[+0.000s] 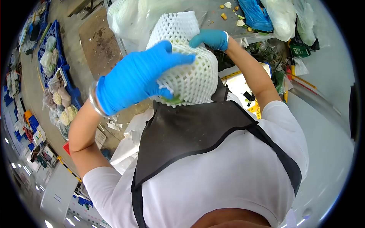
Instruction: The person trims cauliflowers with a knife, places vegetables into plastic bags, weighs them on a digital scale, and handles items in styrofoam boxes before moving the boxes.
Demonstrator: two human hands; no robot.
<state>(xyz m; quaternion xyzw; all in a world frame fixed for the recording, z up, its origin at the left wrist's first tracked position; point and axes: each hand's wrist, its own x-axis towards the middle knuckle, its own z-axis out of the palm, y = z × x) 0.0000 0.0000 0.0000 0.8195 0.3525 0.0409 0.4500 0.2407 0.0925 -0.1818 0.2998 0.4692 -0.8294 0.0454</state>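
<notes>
A white foam net sleeve is in front of my chest, with something green showing through its lower end. What is inside cannot be made out further. My left hand, in a bright blue glove, is over the sleeve's left side. Its fingers are spread apart and slightly blurred, the tips close against the mesh. My right hand, in a teal glove, grips the sleeve's upper right edge, thumb on the near side and the other fingers mostly hidden. The sleeve's narrower part sticks up beyond both hands.
Ahead is a grey work surface with scraps, a blue plastic bag and white bags. Leafy greens are near my right forearm. Bagged produce lies by a blue pallet at left.
</notes>
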